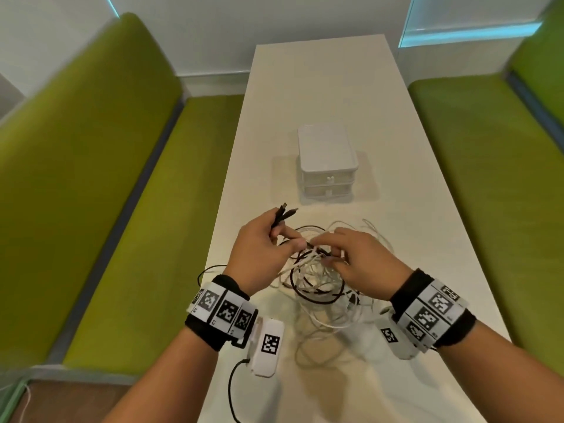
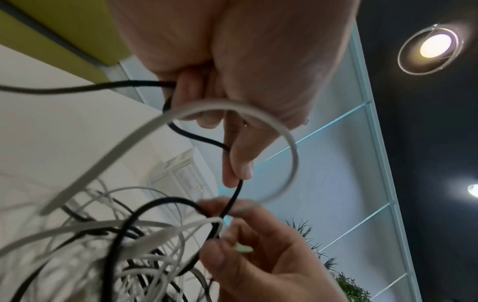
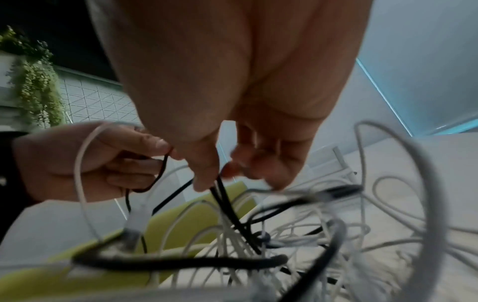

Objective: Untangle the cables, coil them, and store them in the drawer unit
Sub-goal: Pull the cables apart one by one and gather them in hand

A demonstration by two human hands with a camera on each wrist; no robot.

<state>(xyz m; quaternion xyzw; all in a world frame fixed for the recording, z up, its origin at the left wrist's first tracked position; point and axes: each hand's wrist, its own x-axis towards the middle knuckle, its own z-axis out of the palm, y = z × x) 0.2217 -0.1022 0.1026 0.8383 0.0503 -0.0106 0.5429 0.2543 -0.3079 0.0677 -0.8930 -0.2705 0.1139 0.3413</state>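
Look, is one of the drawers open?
No, both drawers of the drawer unit sit flush and closed on the table behind the cables.

Black cable (image 1: 308, 296), white cables (image 1: 329, 319), white drawer unit (image 1: 327, 154), green benches (image 1: 91, 178).

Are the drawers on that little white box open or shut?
Shut: both fronts of the drawer unit sit flush, nothing pulled out.

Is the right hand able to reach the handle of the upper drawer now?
Probably not at once: the right hand pinches a black cable in the tangle. The table up to the drawer unit looks free, so after letting go, likely yes.
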